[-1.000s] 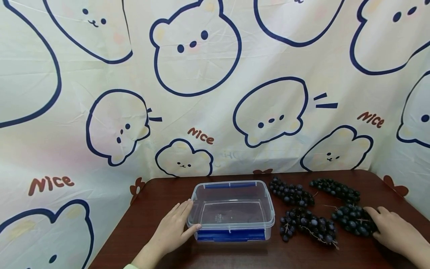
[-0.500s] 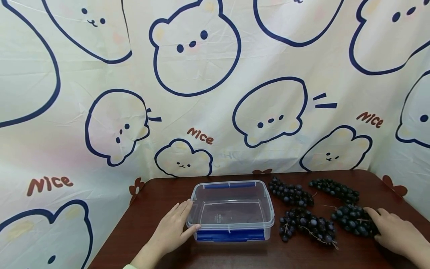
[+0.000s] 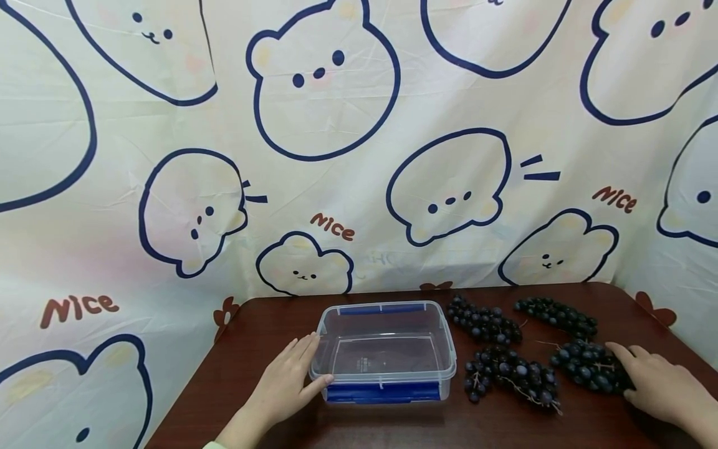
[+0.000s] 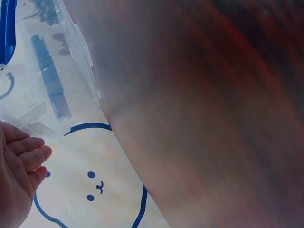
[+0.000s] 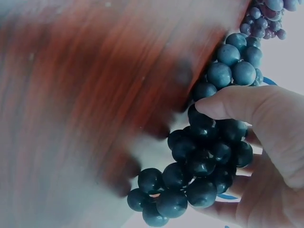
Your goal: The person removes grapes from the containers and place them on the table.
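A clear plastic food container with blue side clips stands mid-table; whether a lid covers it I cannot tell. My left hand rests against its left side, fingers extended and thumb at the front corner. In the left wrist view the relaxed fingers of the left hand lie beside the clear wall. On the right, my right hand holds the nearest right bunch of dark grapes. The right wrist view has the thumb over the grapes and the fingers behind them, partly hidden.
More dark grape bunches lie between container and right hand: one at the front, one behind it and one at the back right. The brown table ends at a bear-printed cloth backdrop.
The whole scene has shifted slightly left in the head view. Both hands, the container and the grapes keep nearly the same places relative to each other.
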`<state>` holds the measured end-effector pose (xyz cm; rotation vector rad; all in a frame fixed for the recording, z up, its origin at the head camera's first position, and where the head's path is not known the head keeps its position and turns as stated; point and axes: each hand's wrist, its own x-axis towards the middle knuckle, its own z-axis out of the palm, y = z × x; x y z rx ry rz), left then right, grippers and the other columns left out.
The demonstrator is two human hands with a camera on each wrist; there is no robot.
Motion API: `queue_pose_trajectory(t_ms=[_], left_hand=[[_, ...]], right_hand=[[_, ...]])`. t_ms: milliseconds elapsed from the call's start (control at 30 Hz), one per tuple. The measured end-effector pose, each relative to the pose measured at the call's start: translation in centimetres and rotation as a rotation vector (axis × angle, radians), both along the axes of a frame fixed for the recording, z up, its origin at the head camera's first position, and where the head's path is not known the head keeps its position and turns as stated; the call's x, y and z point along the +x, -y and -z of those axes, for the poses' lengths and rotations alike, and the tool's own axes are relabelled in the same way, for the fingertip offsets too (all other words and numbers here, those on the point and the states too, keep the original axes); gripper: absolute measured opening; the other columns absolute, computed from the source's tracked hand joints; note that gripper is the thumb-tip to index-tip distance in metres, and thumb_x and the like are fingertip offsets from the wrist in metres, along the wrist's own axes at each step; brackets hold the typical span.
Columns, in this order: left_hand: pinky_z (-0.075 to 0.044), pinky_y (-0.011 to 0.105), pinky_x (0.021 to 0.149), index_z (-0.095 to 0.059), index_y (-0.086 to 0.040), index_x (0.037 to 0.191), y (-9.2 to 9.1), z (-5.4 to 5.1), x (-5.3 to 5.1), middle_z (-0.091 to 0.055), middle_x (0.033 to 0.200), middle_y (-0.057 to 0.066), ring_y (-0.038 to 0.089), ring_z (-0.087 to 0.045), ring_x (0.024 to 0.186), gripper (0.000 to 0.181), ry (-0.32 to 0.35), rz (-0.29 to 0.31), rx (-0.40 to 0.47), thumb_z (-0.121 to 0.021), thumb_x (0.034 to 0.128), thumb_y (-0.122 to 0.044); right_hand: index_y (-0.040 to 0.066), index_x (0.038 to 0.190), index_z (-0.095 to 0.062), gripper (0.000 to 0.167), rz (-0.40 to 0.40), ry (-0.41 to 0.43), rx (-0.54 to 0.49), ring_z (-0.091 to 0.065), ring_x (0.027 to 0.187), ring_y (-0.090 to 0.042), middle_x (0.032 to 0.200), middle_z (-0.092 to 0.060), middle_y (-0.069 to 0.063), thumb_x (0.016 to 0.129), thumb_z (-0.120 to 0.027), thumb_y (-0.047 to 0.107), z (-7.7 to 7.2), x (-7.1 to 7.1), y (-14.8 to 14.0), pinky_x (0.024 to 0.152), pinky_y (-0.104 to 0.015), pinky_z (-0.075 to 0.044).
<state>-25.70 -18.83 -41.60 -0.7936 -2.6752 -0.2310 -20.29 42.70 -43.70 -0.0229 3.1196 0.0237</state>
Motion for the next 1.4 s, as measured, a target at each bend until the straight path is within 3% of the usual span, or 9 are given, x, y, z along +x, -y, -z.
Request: queue_pose_trajectory(t_ms=[500, 700, 1067, 1233, 1400], left_hand=[[-0.029, 0.048, 0.111, -0.048, 0.003, 0.14, -0.1, -0.2, -0.3, -0.048, 0.144, 0.016, 0.03, -0.042, 0.133, 0.081, 0.035, -0.025, -0.032, -0.048, 0.0926, -0.063], [-0.028, 0.047, 0.112, -0.048, 0.002, 0.14, 0.0, -0.4, -0.2, -0.047, 0.144, 0.016, 0.03, -0.041, 0.134, 0.082, 0.043, -0.037, -0.049, -0.048, 0.0922, -0.064], [-0.028, 0.048, 0.112, -0.048, 0.003, 0.14, 0.0, -0.6, -0.1, -0.047, 0.144, 0.016, 0.03, -0.042, 0.134, 0.082, 0.046, -0.032, -0.051, -0.048, 0.0925, -0.063], [-0.028, 0.048, 0.112, -0.048, 0.003, 0.14, 0.1, -0.6, -0.1, -0.047, 0.144, 0.016, 0.031, -0.042, 0.134, 0.08, 0.03, -0.021, -0.051, -0.05, 0.0927, -0.062], [-0.028, 0.047, 0.112, -0.048, 0.003, 0.14, 0.2, -0.6, -0.1, -0.047, 0.144, 0.016, 0.03, -0.042, 0.134, 0.079, 0.025, -0.021, -0.044, -0.051, 0.0926, -0.06]], right_hand=[[-0.015, 0.125, -0.047, 0.077, -0.005, 0.004, -0.018, -0.057, 0.088, -0.05, 0.108, -0.052, -0.039, 0.068, -0.086, 0.018, -1.0, -0.3, -0.1, 0.059, -0.055, -0.05], [-0.016, 0.126, -0.046, 0.074, -0.022, -0.036, -0.018, -0.056, 0.088, -0.05, 0.108, -0.053, -0.038, 0.07, -0.083, 0.016, -2.1, -0.3, 0.2, 0.06, -0.055, -0.05], [-0.012, 0.125, -0.049, 0.073, -0.061, -0.211, -0.011, -0.059, 0.084, -0.047, 0.108, -0.055, -0.036, 0.07, -0.085, 0.017, -2.9, -0.3, 2.2, 0.06, -0.056, -0.049], [-0.011, 0.128, -0.049, 0.071, -0.103, -0.288, -0.061, -0.057, 0.092, -0.049, 0.115, -0.054, -0.036, 0.073, -0.083, 0.017, -3.2, -0.2, 3.4, 0.065, -0.059, -0.048], [-0.009, 0.129, -0.05, 0.067, -0.173, -0.432, -0.104, -0.056, 0.098, -0.051, 0.119, -0.053, -0.034, 0.076, -0.081, 0.019, -3.5, -0.3, 4.9, 0.071, -0.063, -0.047]])
